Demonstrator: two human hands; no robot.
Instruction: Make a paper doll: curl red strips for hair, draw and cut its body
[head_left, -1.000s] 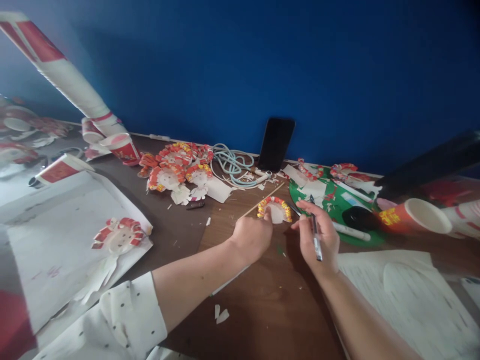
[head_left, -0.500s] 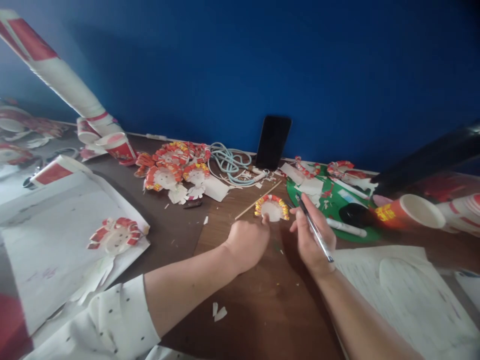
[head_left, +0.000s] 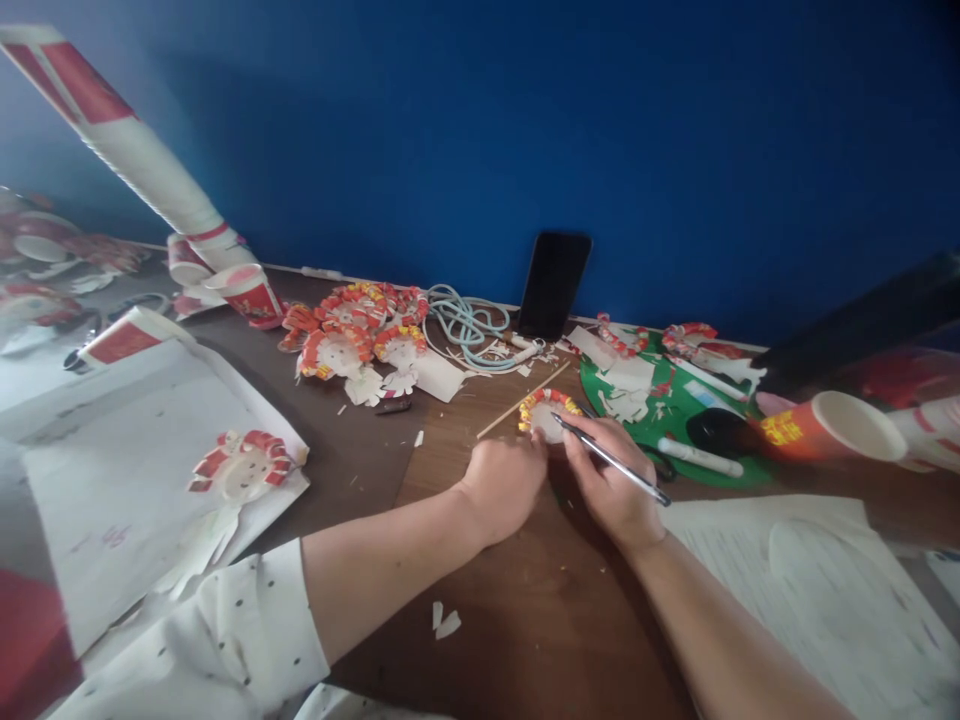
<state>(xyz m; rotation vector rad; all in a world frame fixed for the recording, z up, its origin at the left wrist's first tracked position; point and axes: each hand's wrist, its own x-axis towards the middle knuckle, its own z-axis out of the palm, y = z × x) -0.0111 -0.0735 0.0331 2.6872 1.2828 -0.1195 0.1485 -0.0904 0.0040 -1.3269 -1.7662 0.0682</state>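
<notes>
A small round paper-cup craft (head_left: 549, 421) with a curled red-and-yellow rim and a pale centre lies on the wooden desk. My left hand (head_left: 506, 487) is closed at its lower left edge, its thumb at the disc; the other fingers are tucked under and partly hidden. A clear-barrelled pen (head_left: 613, 459) is gripped in my right hand (head_left: 619, 490), and its tip is at the pale centre, though I cannot tell whether it touches. Just beyond my left hand, a thin wooden stick (head_left: 521, 400) lies slantwise.
Several finished-looking curled paper faces (head_left: 352, 330) are heaped at the back left, beside a coiled cord (head_left: 466, 325). A phone (head_left: 555, 285) leans on the blue wall. At right are a green mat (head_left: 705, 470), a white marker (head_left: 701, 458) and paper cups (head_left: 855, 425). Paper scraps (head_left: 448, 624) lie in front.
My right hand has moved left and inward, bringing the pen tip over the craft's pale centre. My left hand stays at the craft. The whole view has shifted slightly.
</notes>
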